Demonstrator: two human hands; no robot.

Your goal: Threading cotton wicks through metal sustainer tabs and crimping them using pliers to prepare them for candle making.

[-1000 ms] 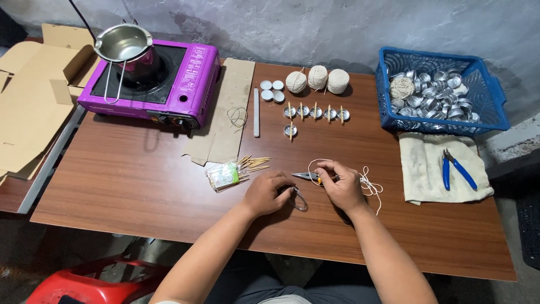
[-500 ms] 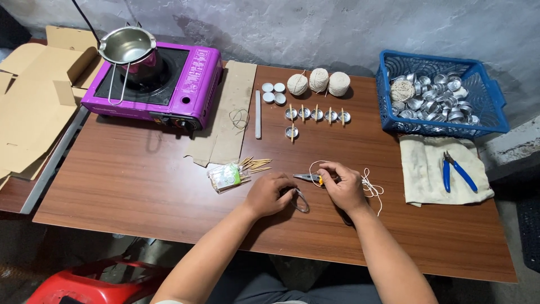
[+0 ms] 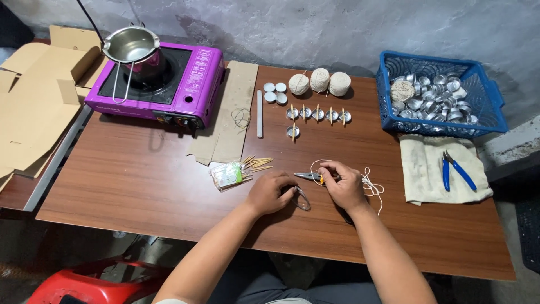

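You are facing a rough grey wall (image 3: 349, 28) that is running behind the brown wooden surface (image 3: 124, 180). A red plastic stool (image 3: 84, 284) is standing on the dim floor (image 3: 28, 259) below its near edge.

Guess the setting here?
Likely a home candle-making bench: a portable stove with a melting pot, a basket of metal tealight cups, and twine balls on a wooden table.

Stove (image 3: 163, 84) back-left on tabletop (image 3: 140, 186), pot (image 3: 132, 45) on it. Basket (image 3: 439, 95) back-right, cups inside. Cloth (image 3: 427, 169) in front of basket, cutters (image 3: 457, 171) on it. Twine balls (image 3: 319, 81) back-centre, wicked cups (image 3: 318, 114) row just before them.
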